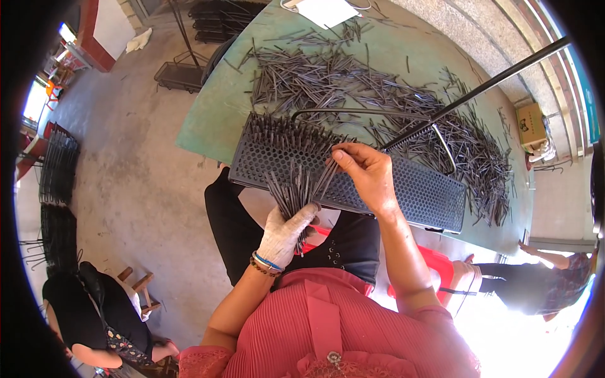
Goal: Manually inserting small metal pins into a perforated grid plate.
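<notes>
My left hand [282, 234], in a white knit glove, is closed around a fanned bundle of thin dark sticks [291, 192] with their ends pointing up and away from me. My bare right hand [372, 175] pinches a few of the same sticks between thumb and fingers, just above a long black perforated tray [423, 192]. Toward the tray's far left part, rows of upright sticks [283, 133] stand in its holes. The holes in its near strip and right part show bare. A long dark rod handle [479, 82] with a bent wire frame joins the tray.
A large heap of loose dark sticks [309, 79] spreads over the green table [205, 120]. White paper [324, 11] lies at its far edge. One seated person [101, 315] is at lower left, another person [535, 283] at right. Black racks [58, 164] stand on the left; a cardboard box [530, 123] sits at right.
</notes>
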A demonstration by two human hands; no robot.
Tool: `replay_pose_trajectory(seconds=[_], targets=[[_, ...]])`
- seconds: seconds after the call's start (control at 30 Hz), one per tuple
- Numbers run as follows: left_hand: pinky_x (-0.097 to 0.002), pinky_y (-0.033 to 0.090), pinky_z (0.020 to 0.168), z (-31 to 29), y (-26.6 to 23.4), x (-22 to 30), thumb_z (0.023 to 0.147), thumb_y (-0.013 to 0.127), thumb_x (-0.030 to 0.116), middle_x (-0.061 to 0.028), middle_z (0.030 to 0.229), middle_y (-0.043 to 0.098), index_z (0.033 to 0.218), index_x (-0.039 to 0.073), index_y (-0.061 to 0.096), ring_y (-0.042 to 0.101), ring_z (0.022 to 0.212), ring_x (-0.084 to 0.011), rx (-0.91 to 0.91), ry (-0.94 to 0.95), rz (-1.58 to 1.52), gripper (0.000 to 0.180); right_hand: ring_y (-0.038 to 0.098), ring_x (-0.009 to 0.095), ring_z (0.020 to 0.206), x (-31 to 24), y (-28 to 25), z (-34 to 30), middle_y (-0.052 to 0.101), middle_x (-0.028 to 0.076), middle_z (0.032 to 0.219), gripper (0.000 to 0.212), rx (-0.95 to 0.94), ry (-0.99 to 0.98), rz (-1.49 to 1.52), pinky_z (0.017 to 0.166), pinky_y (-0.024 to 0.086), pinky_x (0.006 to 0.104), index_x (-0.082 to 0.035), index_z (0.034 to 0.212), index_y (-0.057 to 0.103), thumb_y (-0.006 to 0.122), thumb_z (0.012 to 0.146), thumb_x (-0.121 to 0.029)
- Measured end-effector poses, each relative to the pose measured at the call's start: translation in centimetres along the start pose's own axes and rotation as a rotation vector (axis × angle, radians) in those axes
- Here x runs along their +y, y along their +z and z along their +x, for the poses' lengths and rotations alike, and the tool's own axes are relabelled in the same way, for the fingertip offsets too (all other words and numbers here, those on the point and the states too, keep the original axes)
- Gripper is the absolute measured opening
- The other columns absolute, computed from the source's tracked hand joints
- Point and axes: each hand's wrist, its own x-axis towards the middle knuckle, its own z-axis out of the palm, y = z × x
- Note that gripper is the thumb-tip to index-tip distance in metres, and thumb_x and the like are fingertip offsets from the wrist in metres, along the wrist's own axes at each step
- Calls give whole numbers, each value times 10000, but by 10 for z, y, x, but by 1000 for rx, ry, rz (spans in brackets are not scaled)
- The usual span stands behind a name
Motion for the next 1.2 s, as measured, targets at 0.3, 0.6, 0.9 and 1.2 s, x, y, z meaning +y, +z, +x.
replay_pose_trajectory(seconds=[0.3, 0.6, 0.9, 1.2], targets=[[-240, 492, 587, -1, -5, -4, 883, 694, 150, -44, 791, 665, 967, 8, 660, 611, 656, -112, -7, -57, -17, 169, 624, 95, 744, 1, -2, 22, 721, 81, 867, 198, 297, -266, -297, 710, 503, 258, 25, 1019, 695, 695, 898, -132], [-245, 491, 596, -3, -9, -9, 887, 693, 188, -50, 761, 662, 946, 7, 664, 608, 647, -119, -55, -94, 34, 192, 674, 186, 750, 13, 0, 28, 718, 126, 880, 191, 303, -419, -489, 720, 520, 310, 7, 1006, 689, 715, 869, -124], [-251, 489, 588, -1, -10, -11, 888, 691, 192, -58, 753, 666, 950, 7, 660, 614, 640, -131, -31, -105, 25, 197, 675, 258, 767, 13, 1, 25, 710, 132, 896, 198, 248, -411, -451, 716, 531, 328, -23, 1024, 684, 728, 845, -96], [-256, 491, 587, -1, -14, -16, 887, 693, 188, -58, 750, 665, 949, 11, 660, 616, 636, -137, -51, -90, -3, 191, 656, 275, 795, 14, 2, 24, 706, 115, 903, 201, 226, -530, -547, 707, 526, 350, -41, 1017, 691, 740, 830, -97]])
